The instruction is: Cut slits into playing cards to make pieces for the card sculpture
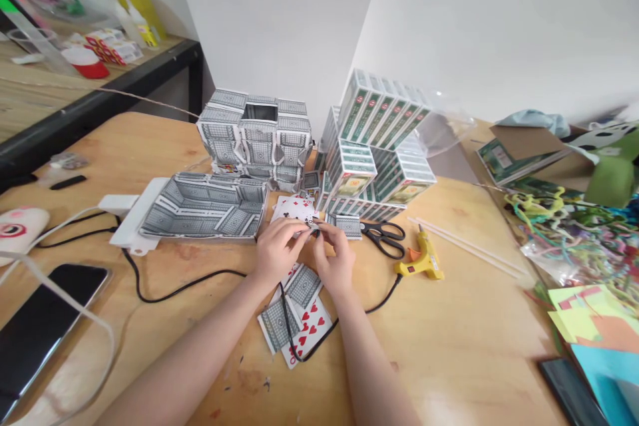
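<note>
My left hand and my right hand meet at the middle of the table, fingertips pinched on a small playing card between them. Behind the fingers lie more face-up cards. Loose cards, some folded, lie between my wrists, with a heart card face up among them and a black cable across them. To the left stands an open tray made of cards. Beyond it is a larger structure of patterned cards.
Stacked green card boxes stand behind my right hand. Black-handled scissors, a yellow glue gun and white sticks lie rightward. A phone and cables are left; colored papers and pipe cleaners are far right.
</note>
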Available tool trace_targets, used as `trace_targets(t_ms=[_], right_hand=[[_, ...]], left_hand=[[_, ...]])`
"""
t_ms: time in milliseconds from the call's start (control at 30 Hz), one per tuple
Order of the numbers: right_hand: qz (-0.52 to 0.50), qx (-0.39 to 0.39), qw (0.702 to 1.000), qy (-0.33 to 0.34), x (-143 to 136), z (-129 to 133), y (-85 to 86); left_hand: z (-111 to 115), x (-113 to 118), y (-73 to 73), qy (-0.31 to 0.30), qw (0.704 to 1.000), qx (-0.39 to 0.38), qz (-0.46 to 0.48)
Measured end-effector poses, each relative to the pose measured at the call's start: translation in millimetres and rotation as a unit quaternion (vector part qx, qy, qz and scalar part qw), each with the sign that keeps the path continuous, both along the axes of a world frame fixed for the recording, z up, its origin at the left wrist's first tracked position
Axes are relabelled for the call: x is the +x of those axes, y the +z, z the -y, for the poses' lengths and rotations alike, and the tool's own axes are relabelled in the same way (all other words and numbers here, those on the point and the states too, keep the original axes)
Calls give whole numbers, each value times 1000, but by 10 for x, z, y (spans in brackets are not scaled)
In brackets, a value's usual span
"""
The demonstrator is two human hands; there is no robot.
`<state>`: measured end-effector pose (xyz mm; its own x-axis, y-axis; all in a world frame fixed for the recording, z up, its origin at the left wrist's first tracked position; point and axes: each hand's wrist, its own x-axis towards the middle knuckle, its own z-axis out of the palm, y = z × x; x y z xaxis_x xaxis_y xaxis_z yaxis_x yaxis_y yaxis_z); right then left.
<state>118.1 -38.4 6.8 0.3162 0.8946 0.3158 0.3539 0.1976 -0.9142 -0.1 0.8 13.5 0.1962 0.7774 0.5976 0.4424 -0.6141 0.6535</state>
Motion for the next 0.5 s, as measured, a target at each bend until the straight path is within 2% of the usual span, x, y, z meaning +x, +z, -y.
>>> trace_targets(t_ms=[267, 500], right_hand=[[-57, -15, 998, -35, 62, -54, 3], [-45, -29, 997, -59, 96, -64, -49]], left_hand=[[44, 36, -61, -26, 999, -8, -22], [32, 45, -54, -40, 998, -35, -13]])
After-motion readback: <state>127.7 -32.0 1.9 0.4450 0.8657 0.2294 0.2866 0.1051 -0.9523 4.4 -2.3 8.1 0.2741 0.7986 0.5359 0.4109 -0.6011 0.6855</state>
